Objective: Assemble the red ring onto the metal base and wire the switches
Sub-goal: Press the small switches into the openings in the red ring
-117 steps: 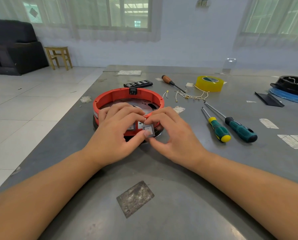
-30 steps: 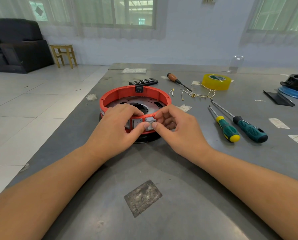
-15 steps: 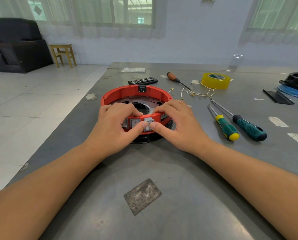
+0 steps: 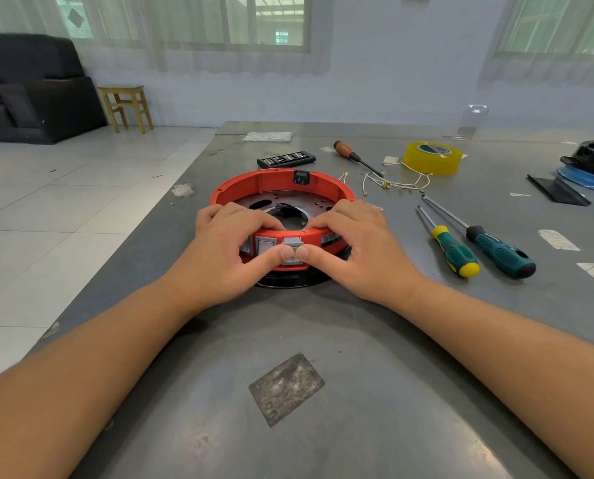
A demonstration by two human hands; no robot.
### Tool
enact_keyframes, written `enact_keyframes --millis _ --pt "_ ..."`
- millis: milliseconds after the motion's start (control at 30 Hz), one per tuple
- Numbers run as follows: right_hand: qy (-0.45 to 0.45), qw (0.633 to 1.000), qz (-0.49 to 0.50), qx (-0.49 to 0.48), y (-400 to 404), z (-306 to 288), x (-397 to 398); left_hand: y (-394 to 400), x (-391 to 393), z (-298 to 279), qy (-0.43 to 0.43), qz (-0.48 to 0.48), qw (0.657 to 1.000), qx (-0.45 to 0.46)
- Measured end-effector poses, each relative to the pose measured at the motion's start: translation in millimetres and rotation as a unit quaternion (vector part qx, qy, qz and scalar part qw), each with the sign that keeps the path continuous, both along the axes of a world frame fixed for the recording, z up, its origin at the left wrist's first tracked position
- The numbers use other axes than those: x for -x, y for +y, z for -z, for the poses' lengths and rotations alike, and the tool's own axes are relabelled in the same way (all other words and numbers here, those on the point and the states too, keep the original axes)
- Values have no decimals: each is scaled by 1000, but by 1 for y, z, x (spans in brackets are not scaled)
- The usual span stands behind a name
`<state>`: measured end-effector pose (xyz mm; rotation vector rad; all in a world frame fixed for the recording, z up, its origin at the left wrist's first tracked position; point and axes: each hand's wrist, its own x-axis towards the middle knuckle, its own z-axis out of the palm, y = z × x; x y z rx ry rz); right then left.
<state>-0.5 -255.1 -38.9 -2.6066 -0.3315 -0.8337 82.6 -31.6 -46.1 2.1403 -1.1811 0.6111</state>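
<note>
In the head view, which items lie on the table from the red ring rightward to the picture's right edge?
red ring → yellow-tipped screwdriver → dark teal screwdriver → black flat piece → blue-rimmed black part.

A single wide-angle camera sits on the person's head, looking forward and down across the tabletop (image 4: 357,426). It is close over the forearms, with windows beyond

bare table (image 4: 323,323) before red ring (image 4: 254,183), screwdrivers (image 4: 475,245) rightward (two)
</note>
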Motion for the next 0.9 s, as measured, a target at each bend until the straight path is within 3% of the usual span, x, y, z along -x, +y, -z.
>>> enact_keyframes --millis 900 --pt "18 999 7 -34 1 -3 -4 -5 5 0 5 5 1000 4"
